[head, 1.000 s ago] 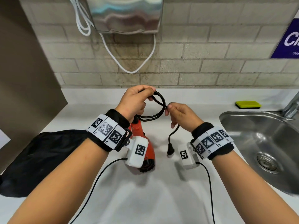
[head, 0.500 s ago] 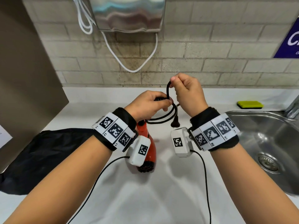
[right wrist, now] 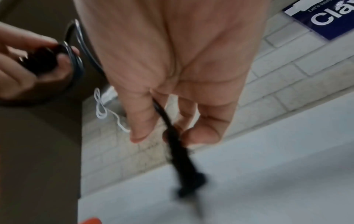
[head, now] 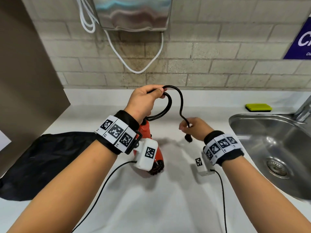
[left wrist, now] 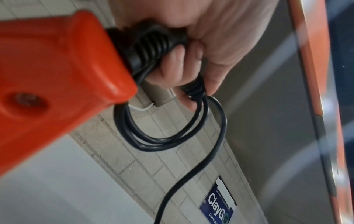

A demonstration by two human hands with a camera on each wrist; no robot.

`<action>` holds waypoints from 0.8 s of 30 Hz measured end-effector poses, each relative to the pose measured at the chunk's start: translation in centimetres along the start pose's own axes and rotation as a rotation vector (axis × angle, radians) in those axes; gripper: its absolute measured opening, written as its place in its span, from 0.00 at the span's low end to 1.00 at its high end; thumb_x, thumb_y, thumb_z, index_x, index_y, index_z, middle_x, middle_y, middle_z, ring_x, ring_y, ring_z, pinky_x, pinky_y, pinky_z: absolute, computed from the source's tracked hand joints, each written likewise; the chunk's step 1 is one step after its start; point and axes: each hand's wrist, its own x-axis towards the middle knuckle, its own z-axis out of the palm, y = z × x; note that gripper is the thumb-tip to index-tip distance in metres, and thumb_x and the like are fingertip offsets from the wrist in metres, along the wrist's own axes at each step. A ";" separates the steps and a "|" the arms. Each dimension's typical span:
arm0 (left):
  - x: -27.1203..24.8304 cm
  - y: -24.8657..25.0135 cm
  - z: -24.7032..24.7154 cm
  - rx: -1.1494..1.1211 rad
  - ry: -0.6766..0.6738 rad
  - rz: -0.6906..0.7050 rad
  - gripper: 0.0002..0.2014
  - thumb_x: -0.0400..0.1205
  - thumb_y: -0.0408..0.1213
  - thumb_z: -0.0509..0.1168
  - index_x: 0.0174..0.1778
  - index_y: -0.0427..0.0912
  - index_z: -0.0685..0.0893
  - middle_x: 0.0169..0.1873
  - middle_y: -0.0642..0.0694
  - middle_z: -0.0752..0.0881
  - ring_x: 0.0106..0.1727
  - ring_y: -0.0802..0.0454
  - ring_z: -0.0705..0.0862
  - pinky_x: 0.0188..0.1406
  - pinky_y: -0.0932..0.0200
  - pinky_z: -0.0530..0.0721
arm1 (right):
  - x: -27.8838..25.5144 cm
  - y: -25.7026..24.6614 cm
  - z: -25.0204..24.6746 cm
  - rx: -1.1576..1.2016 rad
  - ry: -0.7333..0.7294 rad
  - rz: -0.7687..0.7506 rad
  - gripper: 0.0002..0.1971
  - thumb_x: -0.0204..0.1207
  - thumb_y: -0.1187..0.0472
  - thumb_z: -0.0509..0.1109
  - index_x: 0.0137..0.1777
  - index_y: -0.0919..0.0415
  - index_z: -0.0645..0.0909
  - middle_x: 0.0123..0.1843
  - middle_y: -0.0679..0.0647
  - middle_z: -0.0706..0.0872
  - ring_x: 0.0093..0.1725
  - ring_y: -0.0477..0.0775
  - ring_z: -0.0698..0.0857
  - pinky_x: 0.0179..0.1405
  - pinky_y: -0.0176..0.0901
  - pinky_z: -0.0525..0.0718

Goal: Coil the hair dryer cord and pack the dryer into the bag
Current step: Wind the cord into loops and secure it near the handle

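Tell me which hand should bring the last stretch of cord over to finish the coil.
Right. The right hand pinches the free cord near its plug; the left hand is occupied gripping the loops at the dryer.

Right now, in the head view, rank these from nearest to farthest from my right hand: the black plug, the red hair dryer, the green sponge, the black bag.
1. Black plug: hanging just below the right hand.
2. Red hair dryer: to its left, under the left wrist.
3. Green sponge: right, by the back wall.
4. Black bag: far left on the counter.
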 end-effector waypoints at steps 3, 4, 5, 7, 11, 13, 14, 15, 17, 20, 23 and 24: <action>0.3 -0.2 -0.3 0.011 0.038 -0.002 0.07 0.83 0.36 0.61 0.44 0.46 0.84 0.34 0.48 0.83 0.10 0.60 0.61 0.12 0.73 0.58 | 0.0 1.5 1.0 0.010 -0.026 0.091 0.10 0.77 0.67 0.64 0.34 0.58 0.78 0.29 0.52 0.79 0.32 0.52 0.77 0.31 0.35 0.73; 0.3 -0.3 -0.3 0.012 0.040 0.002 0.06 0.83 0.36 0.61 0.46 0.44 0.84 0.34 0.48 0.83 0.10 0.60 0.61 0.11 0.73 0.58 | 0.0 1.6 1.1 0.004 -0.014 0.102 0.12 0.77 0.67 0.63 0.33 0.57 0.78 0.29 0.55 0.79 0.30 0.53 0.76 0.30 0.35 0.73; 0.4 -0.3 -0.4 0.012 0.040 0.008 0.07 0.83 0.36 0.61 0.48 0.43 0.84 0.34 0.48 0.83 0.10 0.60 0.60 0.11 0.73 0.58 | 0.1 1.5 1.2 -0.017 0.021 0.107 0.12 0.77 0.67 0.62 0.33 0.57 0.78 0.31 0.58 0.80 0.30 0.54 0.77 0.29 0.35 0.73; 0.5 -0.5 -0.6 0.003 0.043 0.016 0.09 0.83 0.36 0.61 0.53 0.41 0.85 0.35 0.48 0.82 0.10 0.60 0.60 0.12 0.73 0.58 | 0.4 0.9 0.9 -0.065 0.147 0.078 0.10 0.78 0.67 0.61 0.37 0.59 0.80 0.40 0.61 0.80 0.32 0.56 0.78 0.29 0.35 0.72; 0.6 -0.7 -0.8 -0.030 0.045 0.013 0.10 0.83 0.36 0.60 0.57 0.48 0.83 0.36 0.49 0.81 0.10 0.60 0.58 0.12 0.73 0.57 | 0.5 -1.9 -0.1 0.181 0.396 -0.104 0.14 0.77 0.68 0.62 0.34 0.52 0.80 0.47 0.67 0.83 0.37 0.56 0.81 0.39 0.40 0.80; 0.7 -0.7 -0.8 -0.034 0.044 0.008 0.09 0.83 0.37 0.61 0.56 0.49 0.83 0.36 0.49 0.81 0.10 0.60 0.59 0.12 0.73 0.57 | -0.2 -4.1 -0.7 0.437 0.496 -0.226 0.15 0.78 0.69 0.62 0.35 0.50 0.79 0.47 0.64 0.84 0.35 0.50 0.84 0.35 0.32 0.83; 0.7 -0.7 -0.8 -0.037 0.047 0.004 0.09 0.83 0.37 0.61 0.56 0.48 0.83 0.36 0.49 0.81 0.10 0.60 0.59 0.12 0.73 0.58 | -0.7 -5.1 -1.0 0.566 0.531 -0.293 0.14 0.78 0.71 0.63 0.36 0.52 0.79 0.43 0.59 0.85 0.32 0.44 0.84 0.33 0.30 0.83; 0.8 -0.6 -0.7 -0.041 0.051 -0.001 0.08 0.83 0.37 0.61 0.55 0.47 0.83 0.36 0.49 0.81 0.10 0.60 0.60 0.12 0.73 0.58 | -1.1 -6.1 -1.4 0.670 0.551 -0.356 0.14 0.77 0.73 0.63 0.37 0.55 0.80 0.37 0.52 0.86 0.30 0.41 0.83 0.32 0.29 0.83; 0.9 -0.6 -0.7 -0.053 0.059 -0.016 0.07 0.83 0.38 0.61 0.53 0.48 0.82 0.36 0.49 0.82 0.10 0.61 0.60 0.12 0.73 0.58 | -1.8 -7.4 -1.7 0.806 0.536 -0.449 0.13 0.74 0.77 0.65 0.36 0.57 0.80 0.30 0.41 0.86 0.30 0.40 0.83 0.32 0.32 0.84; 0.9 -0.6 -0.5 -0.073 0.043 -0.035 0.09 0.83 0.38 0.60 0.57 0.45 0.82 0.36 0.50 0.82 0.11 0.62 0.59 0.12 0.73 0.58 | -2.1 -8.3 -0.8 0.787 0.496 -0.491 0.14 0.62 0.75 0.74 0.32 0.53 0.82 0.30 0.44 0.84 0.33 0.46 0.82 0.37 0.39 0.86; 0.5 -0.3 -0.2 -0.091 -0.019 -0.043 0.11 0.84 0.37 0.59 0.61 0.44 0.81 0.36 0.50 0.81 0.11 0.63 0.59 0.12 0.72 0.57 | -1.9 -8.0 0.9 0.481 0.509 -0.514 0.14 0.59 0.73 0.77 0.29 0.52 0.81 0.31 0.49 0.79 0.34 0.38 0.78 0.40 0.30 0.79; 0.3 -0.2 -0.1 -0.089 -0.046 -0.040 0.10 0.84 0.37 0.60 0.59 0.46 0.82 0.36 0.50 0.81 0.11 0.63 0.59 0.12 0.72 0.57 | -1.8 -7.9 1.5 0.389 0.515 -0.521 0.12 0.59 0.74 0.77 0.30 0.56 0.81 0.31 0.47 0.77 0.33 0.35 0.77 0.38 0.24 0.76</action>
